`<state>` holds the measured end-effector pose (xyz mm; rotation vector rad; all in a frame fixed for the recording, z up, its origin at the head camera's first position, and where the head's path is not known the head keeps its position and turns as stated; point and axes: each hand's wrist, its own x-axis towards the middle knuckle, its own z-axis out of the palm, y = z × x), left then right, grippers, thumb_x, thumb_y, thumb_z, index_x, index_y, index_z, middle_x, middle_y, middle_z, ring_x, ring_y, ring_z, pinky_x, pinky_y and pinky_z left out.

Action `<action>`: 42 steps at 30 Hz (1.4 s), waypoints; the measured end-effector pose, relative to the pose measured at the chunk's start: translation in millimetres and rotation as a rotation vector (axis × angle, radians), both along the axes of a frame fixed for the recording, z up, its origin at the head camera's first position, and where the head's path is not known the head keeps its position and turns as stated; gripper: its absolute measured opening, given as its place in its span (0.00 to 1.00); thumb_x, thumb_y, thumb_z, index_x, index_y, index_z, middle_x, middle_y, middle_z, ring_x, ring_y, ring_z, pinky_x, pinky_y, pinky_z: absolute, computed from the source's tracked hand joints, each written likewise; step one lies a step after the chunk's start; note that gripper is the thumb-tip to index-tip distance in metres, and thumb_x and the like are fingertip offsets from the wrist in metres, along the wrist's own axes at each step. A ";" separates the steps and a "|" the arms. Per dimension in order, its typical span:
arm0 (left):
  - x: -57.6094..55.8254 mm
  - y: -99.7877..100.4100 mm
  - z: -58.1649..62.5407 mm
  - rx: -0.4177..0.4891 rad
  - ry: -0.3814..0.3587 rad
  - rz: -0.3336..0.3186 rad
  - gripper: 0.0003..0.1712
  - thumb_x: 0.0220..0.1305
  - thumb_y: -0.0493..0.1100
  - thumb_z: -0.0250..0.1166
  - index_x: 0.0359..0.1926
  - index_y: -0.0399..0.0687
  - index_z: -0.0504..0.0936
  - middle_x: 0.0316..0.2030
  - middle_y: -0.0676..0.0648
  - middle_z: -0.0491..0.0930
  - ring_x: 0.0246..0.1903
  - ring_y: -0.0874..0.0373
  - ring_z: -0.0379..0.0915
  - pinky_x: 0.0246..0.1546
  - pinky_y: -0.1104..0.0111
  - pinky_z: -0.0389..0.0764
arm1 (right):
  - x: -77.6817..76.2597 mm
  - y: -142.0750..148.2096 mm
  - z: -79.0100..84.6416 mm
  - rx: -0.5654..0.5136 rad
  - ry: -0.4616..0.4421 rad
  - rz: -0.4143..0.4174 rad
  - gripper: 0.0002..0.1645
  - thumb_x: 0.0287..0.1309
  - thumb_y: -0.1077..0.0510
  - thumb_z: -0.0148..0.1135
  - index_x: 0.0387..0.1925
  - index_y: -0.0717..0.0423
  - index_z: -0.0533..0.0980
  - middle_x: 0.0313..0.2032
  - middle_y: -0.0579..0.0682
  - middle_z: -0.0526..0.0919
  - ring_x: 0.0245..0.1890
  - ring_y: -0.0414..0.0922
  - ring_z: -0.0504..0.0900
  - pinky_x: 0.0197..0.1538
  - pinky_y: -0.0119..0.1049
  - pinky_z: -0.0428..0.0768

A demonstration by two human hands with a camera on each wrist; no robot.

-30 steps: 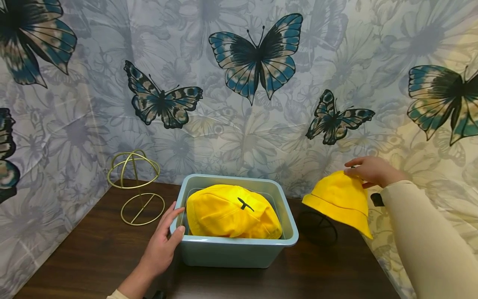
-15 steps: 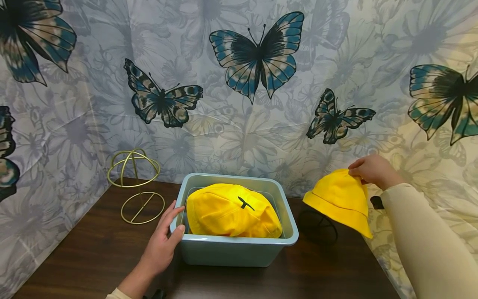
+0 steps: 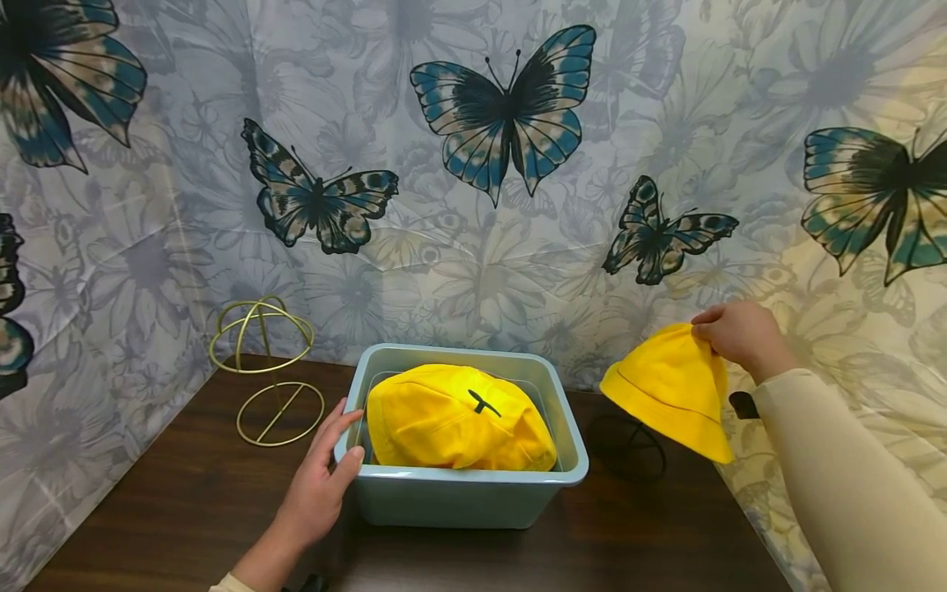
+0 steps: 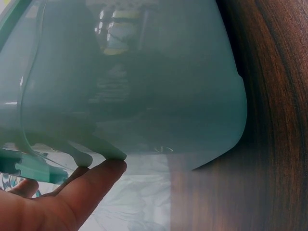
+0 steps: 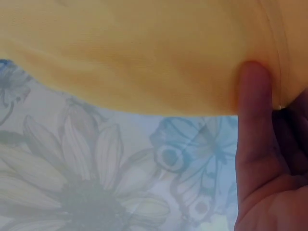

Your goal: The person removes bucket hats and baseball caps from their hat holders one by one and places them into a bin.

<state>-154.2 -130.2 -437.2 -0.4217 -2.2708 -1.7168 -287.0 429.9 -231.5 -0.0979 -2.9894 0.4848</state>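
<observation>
My right hand (image 3: pixel 743 337) pinches the crown of a yellow bucket hat (image 3: pixel 658 386) at the right. In the right wrist view my thumb (image 5: pixel 255 96) presses on its cloth. The hat hangs tilted, overlapping a dark wire stand (image 3: pixel 654 448) mostly hidden below it. With fingers fairly straight, my left hand (image 3: pixel 314 481) rests against the left side and front corner of a pale blue plastic bin (image 3: pixel 473 501). In the left wrist view a fingertip (image 4: pixel 118 164) touches the bin's outer wall. Inside the bin lies another yellow hat (image 3: pixel 451 419) with a small dark mark on top.
A gold wire hat stand (image 3: pixel 281 386) is behind and left of the bin. Everything stands on a dark wooden table (image 3: pixel 185 510). A butterfly-printed cloth (image 3: pixel 473 279) hangs right behind it and along both sides.
My right hand first loosely touched the hat's crown, then closed its fingers on it and raised the hat slightly. My left hand and the bin stay in place.
</observation>
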 end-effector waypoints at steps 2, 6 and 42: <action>-0.6 -0.4 -0.9 -0.004 -0.006 0.001 0.24 0.76 0.40 0.54 0.70 0.42 0.66 0.76 0.43 0.46 0.73 0.38 0.40 0.63 0.34 0.51 | 1.4 -1.4 0.2 0.015 0.013 0.002 0.21 0.70 0.57 0.57 0.52 0.74 0.78 0.39 0.65 0.84 0.33 0.55 0.80 0.34 0.44 0.82; -1.3 -0.5 -2.5 -0.004 -0.008 0.000 0.25 0.76 0.40 0.53 0.70 0.41 0.66 0.76 0.42 0.46 0.73 0.37 0.40 0.63 0.33 0.51 | 3.3 -2.3 2.9 0.055 0.033 0.007 0.20 0.69 0.58 0.57 0.51 0.74 0.78 0.37 0.64 0.84 0.31 0.54 0.80 0.33 0.46 0.82; 1.3 -1.4 1.6 -0.015 -0.010 0.007 0.25 0.76 0.44 0.54 0.70 0.43 0.66 0.76 0.42 0.47 0.73 0.38 0.41 0.63 0.34 0.51 | 25.8 4.6 40.3 0.157 0.221 -0.070 0.20 0.69 0.58 0.57 0.48 0.76 0.78 0.44 0.75 0.78 0.38 0.66 0.75 0.38 0.57 0.76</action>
